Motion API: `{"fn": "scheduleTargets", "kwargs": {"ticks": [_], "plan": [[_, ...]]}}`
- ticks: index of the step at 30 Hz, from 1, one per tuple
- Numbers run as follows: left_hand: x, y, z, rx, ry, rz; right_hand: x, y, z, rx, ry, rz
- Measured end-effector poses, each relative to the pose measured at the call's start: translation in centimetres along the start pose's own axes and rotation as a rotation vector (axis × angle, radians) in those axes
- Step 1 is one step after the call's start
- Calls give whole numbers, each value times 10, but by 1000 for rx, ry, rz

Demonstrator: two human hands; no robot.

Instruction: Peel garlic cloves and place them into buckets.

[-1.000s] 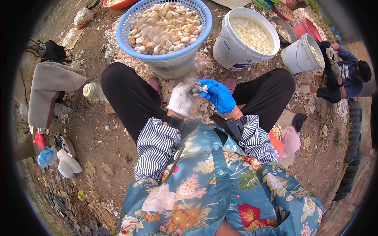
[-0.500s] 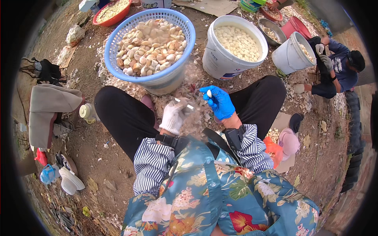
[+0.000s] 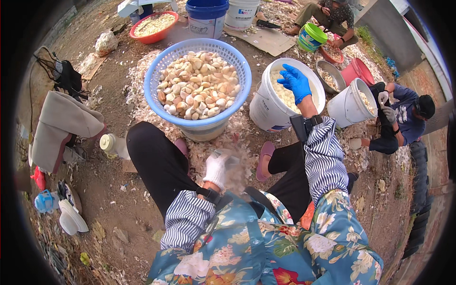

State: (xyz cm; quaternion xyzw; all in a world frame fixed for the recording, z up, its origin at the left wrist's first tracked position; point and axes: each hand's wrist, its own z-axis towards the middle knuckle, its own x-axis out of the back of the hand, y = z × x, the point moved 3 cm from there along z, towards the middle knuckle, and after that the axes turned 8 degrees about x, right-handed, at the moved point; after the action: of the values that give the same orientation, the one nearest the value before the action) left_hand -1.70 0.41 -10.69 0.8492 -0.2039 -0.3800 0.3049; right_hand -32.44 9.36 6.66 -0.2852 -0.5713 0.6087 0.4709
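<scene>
My right hand (image 3: 296,84), in a blue glove, reaches over a white bucket (image 3: 266,107) of peeled garlic cloves (image 3: 283,96). Its fingers are stretched apart and no clove shows in them. Lower down, between my knees, my left hand (image 3: 216,168) wears a white knitted glove. Its fingers are curled around a thin white stick-like tool (image 3: 231,161), blurred now. Ahead of that hand a blue perforated basket (image 3: 152,92) sits on a pale bucket, heaped with unpeeled garlic cloves (image 3: 197,85).
Garlic skins litter the ground. Behind stand a red basin (image 3: 154,36) of cloves and a blue bucket (image 3: 207,18). At right are a metal bowl (image 3: 331,76), a red bucket (image 3: 357,71) and another white bucket (image 3: 351,103). Two people sit working at right and far right.
My right hand has moved forward from my lap to above the bucket, and its fingers have opened; the clove it held is gone. My left hand stays between my knees. The view has tilted up.
</scene>
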Motion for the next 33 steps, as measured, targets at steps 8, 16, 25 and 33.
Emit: {"fn": "scheduleTargets", "kwargs": {"ticks": [8, 16, 25, 33], "plan": [[-24, 20, -23, 74, -82, 48, -150, -30, -27, 144, -756, -277], [-29, 24, -27, 38, -7, -33, -189, -5, -24, 495, -836, -901], [-26, 24, -19, 79, -6, -4, -153, -22, -18, -28, -493, -116], [-26, 31, -26, -22, 2, -68, -107, -26, -137, -237, -575, 141]]}}
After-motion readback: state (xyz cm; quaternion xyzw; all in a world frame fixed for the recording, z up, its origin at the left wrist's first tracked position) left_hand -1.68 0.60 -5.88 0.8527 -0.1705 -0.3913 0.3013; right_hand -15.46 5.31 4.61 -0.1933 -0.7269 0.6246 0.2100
